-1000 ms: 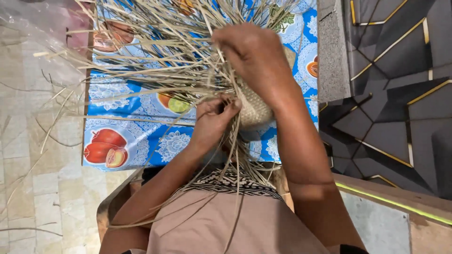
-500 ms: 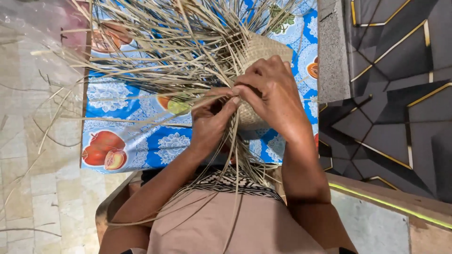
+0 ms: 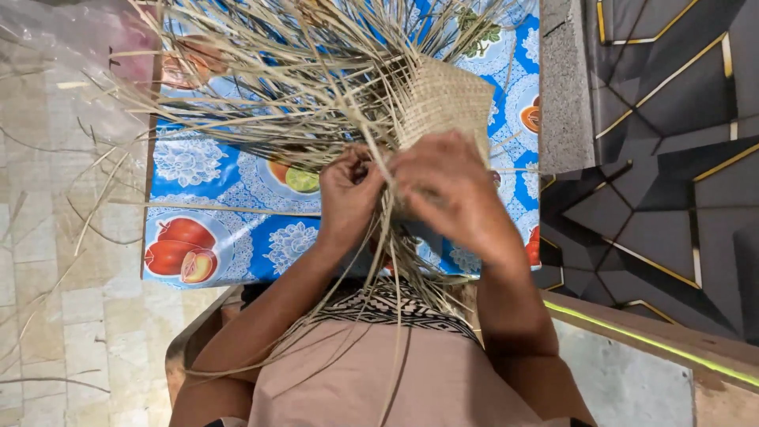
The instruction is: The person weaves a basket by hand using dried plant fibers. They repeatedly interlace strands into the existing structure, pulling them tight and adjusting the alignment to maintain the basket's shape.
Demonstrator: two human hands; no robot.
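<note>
Person seated, working a half-woven straw basket (image 3: pixel 447 99) held over a table covered with a blue fruit-print oilcloth (image 3: pixel 213 182).

Woven part sits at 12 o'clock from the hands, touching the right hand. Loose straw strands (image 3: pixel 261 71) fan out from it toward 9–11 o'clock; more trail down past the hands to 6 o'clock, over the lap.

Left hand (image 3: pixel 348 194): fingers curled, pinching a few strands just beside the woven edge. Right hand (image 3: pixel 451 194): lying over the lower edge of the weave, fingers bent onto it. Seen from the back, so I cannot tell what the fingertips clamp.

Handling, my read: very light. Woven section looks semi-stiff and holds its shape; free strands are thin, springy, probably brittle if creased sharply. Dry straw likely slides between fingers, so strands need a pinch close to the weave, not at the far ends. Best hold for the body is the tight woven patch, supported from below.

Pale tiled floor (image 3: pixel 47 300) at 8 o'clock has stray strands on it. Dark geometric wall panel (image 3: pixel 672 174) at 3 o'clock.
</note>
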